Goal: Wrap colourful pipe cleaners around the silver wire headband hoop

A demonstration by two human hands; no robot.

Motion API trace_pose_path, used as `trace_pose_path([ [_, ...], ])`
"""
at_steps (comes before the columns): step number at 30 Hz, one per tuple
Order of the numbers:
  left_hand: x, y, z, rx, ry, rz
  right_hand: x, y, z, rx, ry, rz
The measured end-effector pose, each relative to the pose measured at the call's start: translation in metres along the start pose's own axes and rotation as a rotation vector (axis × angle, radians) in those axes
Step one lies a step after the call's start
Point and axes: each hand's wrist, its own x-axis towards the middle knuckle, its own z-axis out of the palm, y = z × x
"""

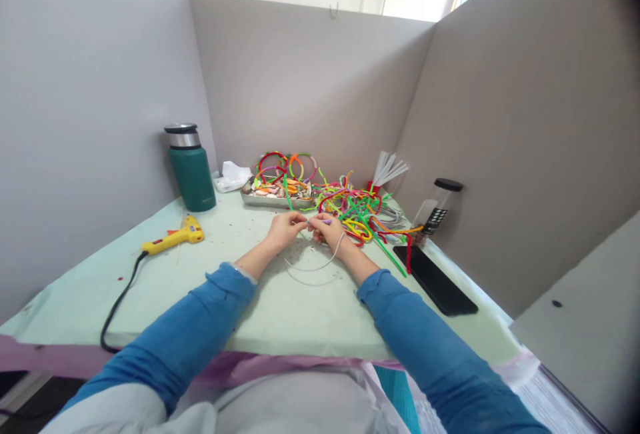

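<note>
My two hands meet above the middle of the table, fingertips almost touching. My left hand (287,230) pinches a green pipe cleaner (287,193), which sticks up past the fingers. In the closed fingers of my right hand (327,231) is a thin pale wire (320,268) that curves down and round toward the left in an open arc. A small purple piece (327,221) shows at the right fingers; its kind is unclear. Just beyond the right hand lies a tangled heap of coloured pipe cleaners (357,211).
Behind my hands, a metal tray (260,201) holds small pieces, with colourful wrapped rings (303,157) above it. To the left are a green bottle (193,177) and a yellow glue gun (173,239). A black phone (435,281), clear container (437,211) and white sticks (387,171) stand right.
</note>
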Motion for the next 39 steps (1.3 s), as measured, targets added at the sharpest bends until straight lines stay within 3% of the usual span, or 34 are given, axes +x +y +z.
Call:
trace_pose_path([
  [7,0.002,-0.003,0.001,-0.068,-0.053,0.012,0.0,-0.002,0.0,0.012,0.001,0.004],
  [15,0.0,0.003,-0.001,-0.251,0.022,-0.073,-0.003,-0.003,0.0,0.006,-0.112,-0.046],
  [21,-0.004,0.015,-0.002,-0.417,-0.041,-0.105,0.001,0.003,-0.001,0.103,-0.126,0.068],
  [26,-0.008,0.022,-0.001,-0.45,-0.165,-0.064,0.002,0.002,0.001,0.163,-0.146,0.089],
  [32,-0.011,0.023,0.001,-0.456,-0.207,-0.033,-0.003,-0.008,0.003,0.3,-0.121,0.082],
  [39,-0.009,0.022,0.001,-0.615,-0.118,-0.063,0.0,-0.006,0.003,0.405,-0.107,0.025],
])
